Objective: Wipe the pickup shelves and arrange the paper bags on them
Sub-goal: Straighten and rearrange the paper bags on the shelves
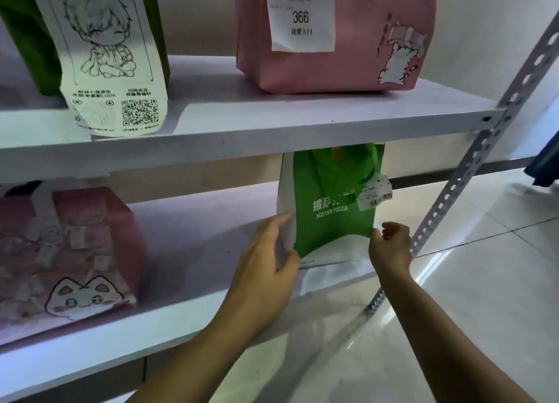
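A green and white "Mister Pizza" paper bag (332, 203) stands upright at the right end of the lower shelf (193, 245). My left hand (269, 251) grips its lower left side. My right hand (390, 248) pinches its lower right corner. The bag's top is hidden behind the upper shelf (272, 121). On the upper shelf stand a pink bag (357, 64) with a receipt marked 366 and a green bag (30, 39) with a long cartoon receipt (112, 64). A pink cat-print bag (69, 251) sits at the left of the lower shelf.
A perforated grey metal upright (472, 166) frames the rack's right side, close to my right hand. Glossy white floor tiles (484, 281) lie to the right and below. A dark object (544, 166) shows at the far right edge.
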Action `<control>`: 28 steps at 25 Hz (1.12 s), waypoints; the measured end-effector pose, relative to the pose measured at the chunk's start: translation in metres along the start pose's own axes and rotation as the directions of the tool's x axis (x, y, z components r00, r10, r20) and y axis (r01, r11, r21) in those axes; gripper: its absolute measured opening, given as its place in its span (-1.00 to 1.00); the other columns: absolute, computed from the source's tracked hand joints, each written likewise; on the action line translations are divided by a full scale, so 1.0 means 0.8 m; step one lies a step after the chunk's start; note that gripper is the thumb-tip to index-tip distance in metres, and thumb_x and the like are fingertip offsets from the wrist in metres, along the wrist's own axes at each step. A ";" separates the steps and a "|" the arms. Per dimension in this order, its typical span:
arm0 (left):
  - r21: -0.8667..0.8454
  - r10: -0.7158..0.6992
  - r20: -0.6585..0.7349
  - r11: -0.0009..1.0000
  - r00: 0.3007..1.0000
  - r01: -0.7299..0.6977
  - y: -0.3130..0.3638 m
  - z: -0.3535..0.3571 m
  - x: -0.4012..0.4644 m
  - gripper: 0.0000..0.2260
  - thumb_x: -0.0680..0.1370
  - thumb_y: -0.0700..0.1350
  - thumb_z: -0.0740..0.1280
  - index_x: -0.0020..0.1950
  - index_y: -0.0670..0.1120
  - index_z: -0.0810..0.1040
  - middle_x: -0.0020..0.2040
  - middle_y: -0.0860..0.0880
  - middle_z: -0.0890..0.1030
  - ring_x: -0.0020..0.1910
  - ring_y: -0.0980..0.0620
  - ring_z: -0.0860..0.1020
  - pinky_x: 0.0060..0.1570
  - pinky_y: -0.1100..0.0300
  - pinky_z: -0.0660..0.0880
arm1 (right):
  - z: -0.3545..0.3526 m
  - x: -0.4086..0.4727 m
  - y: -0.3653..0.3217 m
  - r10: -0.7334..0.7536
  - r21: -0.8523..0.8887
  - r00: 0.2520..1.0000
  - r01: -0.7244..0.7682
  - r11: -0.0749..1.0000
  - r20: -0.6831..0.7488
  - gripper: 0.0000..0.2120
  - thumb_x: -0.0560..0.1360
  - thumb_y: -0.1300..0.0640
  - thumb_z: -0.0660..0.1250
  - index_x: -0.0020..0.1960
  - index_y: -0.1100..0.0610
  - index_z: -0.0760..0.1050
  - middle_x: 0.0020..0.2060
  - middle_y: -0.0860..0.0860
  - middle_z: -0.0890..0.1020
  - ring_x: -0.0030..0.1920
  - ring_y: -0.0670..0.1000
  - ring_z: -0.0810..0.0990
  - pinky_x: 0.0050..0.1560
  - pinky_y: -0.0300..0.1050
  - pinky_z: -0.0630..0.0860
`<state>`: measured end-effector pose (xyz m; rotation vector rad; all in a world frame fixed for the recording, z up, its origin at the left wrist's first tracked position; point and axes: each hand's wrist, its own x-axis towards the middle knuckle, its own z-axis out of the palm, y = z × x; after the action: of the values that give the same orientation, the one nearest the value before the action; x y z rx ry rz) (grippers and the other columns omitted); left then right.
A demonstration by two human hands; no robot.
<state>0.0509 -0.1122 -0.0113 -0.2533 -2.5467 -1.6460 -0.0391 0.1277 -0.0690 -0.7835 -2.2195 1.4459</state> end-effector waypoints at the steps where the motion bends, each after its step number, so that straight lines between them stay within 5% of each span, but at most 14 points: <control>1: -0.018 -0.024 0.014 1.000 1.000 0.025 -0.010 0.010 0.007 -0.56 0.62 -0.07 0.27 0.36 0.41 0.29 0.28 0.44 0.40 0.24 0.29 0.46 0.21 0.40 0.46 | 0.003 0.003 0.005 -0.010 0.007 0.999 0.010 1.000 0.040 -0.62 0.61 0.10 0.30 0.40 0.12 0.37 0.30 0.12 0.51 0.24 0.10 0.50 0.15 -0.02 0.43; 3: -0.045 -0.077 0.032 0.996 0.996 0.079 -0.030 0.028 0.025 -0.52 0.62 -0.06 0.26 0.47 0.31 0.26 0.43 0.25 0.40 0.36 0.12 0.45 0.38 0.05 0.44 | 0.010 0.009 0.011 -0.043 0.035 0.992 0.039 0.999 0.119 -0.58 0.64 0.13 0.26 0.49 0.08 0.33 0.37 0.13 0.48 0.34 0.13 0.48 0.31 0.13 0.47; 5: -0.089 -0.133 0.062 0.986 0.989 0.138 -0.048 0.043 0.046 -0.45 0.61 -0.10 0.25 0.56 0.22 0.19 0.51 0.12 0.36 0.43 0.02 0.41 0.43 -0.06 0.40 | 0.016 0.012 0.017 -0.088 0.016 0.984 0.086 0.996 0.153 -0.62 0.67 0.15 0.20 0.48 0.08 0.37 0.33 0.12 0.55 0.27 0.13 0.53 0.32 0.17 0.48; 12: -0.228 -0.211 0.088 0.947 0.974 0.226 -0.092 0.068 0.047 -0.46 0.55 -0.20 0.28 0.46 0.22 0.32 0.36 0.21 0.50 0.26 0.25 0.49 0.37 0.10 0.44 | 0.035 -0.007 0.035 -0.180 0.046 0.964 0.174 0.984 0.198 -0.73 0.70 0.19 0.14 0.26 0.08 0.57 0.06 0.06 0.64 0.06 0.11 0.59 0.15 0.02 0.53; 19: -0.266 -0.237 -0.037 0.939 0.971 0.219 -0.120 0.023 0.006 -0.43 0.59 -0.20 0.27 0.54 0.17 0.24 0.47 0.14 0.40 0.41 0.11 0.42 0.43 0.00 0.40 | 0.070 -0.062 0.021 -0.230 0.101 0.931 0.209 0.973 0.283 -0.75 0.69 0.20 0.16 0.25 0.12 0.58 0.02 0.06 0.66 -0.01 0.06 0.61 -0.05 -0.14 0.50; 23: -0.272 -0.269 -0.121 0.935 0.956 0.228 -0.135 -0.016 -0.012 -0.42 0.58 -0.20 0.26 0.54 0.21 0.23 0.47 0.12 0.40 0.37 -0.03 0.47 0.38 -0.10 0.44 | 0.102 -0.100 0.002 -0.219 0.132 0.922 0.186 0.974 0.318 -0.75 0.65 0.22 0.24 0.30 0.14 0.54 0.06 0.02 0.64 0.04 0.03 0.59 -0.02 -0.20 0.47; 28: -0.249 -0.284 -0.183 0.940 0.941 0.235 -0.150 -0.056 -0.034 -0.43 0.59 -0.20 0.26 0.52 0.22 0.24 0.44 0.12 0.41 0.35 0.04 0.47 0.39 -0.03 0.43 | 0.134 -0.147 -0.012 -0.187 0.162 0.909 0.135 0.977 0.373 -0.70 0.65 0.22 0.24 0.36 0.12 0.49 0.10 -0.02 0.59 0.11 0.03 0.54 0.16 -0.11 0.39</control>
<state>0.0541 -0.2037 -0.1045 0.2497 -2.3124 -1.9344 -0.0130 -0.0256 -0.1047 -0.2752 -2.3648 1.7639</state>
